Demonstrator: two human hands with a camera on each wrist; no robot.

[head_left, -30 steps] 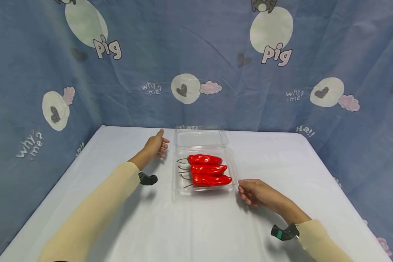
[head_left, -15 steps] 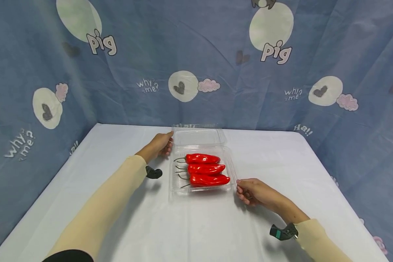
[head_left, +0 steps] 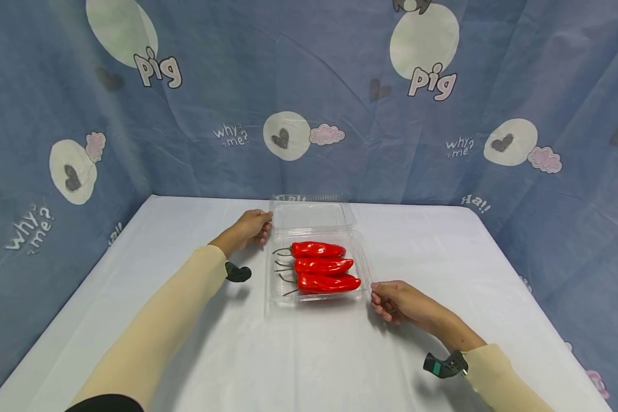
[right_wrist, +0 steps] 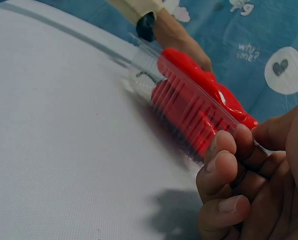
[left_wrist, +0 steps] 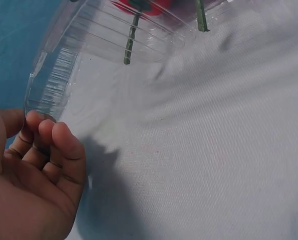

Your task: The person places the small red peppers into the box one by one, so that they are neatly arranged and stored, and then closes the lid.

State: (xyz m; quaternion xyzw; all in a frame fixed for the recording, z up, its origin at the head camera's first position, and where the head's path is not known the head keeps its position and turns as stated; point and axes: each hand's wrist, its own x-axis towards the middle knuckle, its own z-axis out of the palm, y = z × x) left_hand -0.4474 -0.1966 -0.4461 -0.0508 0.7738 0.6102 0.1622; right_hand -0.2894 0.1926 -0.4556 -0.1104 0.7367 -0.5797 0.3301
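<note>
A clear plastic clamshell box (head_left: 363, 257) stands on the table with its lid (head_left: 311, 216) folded back toward the curtain. Three glossy red peppers (head_left: 323, 266) with thin green stems lie side by side in its base, stems to the left. My left hand (head_left: 249, 228) pinches the lid's left edge between thumb and index finger, as the left wrist view shows. At the base's front right corner my right hand (head_left: 399, 300) pinches the rim, its other fingers curled loosely below. In the right wrist view one red pepper (right_wrist: 204, 82) rises above the box's ribbed wall.
The box sits on a white-covered table (head_left: 309, 360). Close behind the lid hangs a blue printed curtain (head_left: 309, 68), which also runs along the left and right sides. Each wrist wears a dark camera strap.
My left hand has moved right onto the lid's left edge and now pinches it. My right hand keeps its hold on the base's rim. The head view has shifted slightly.
</note>
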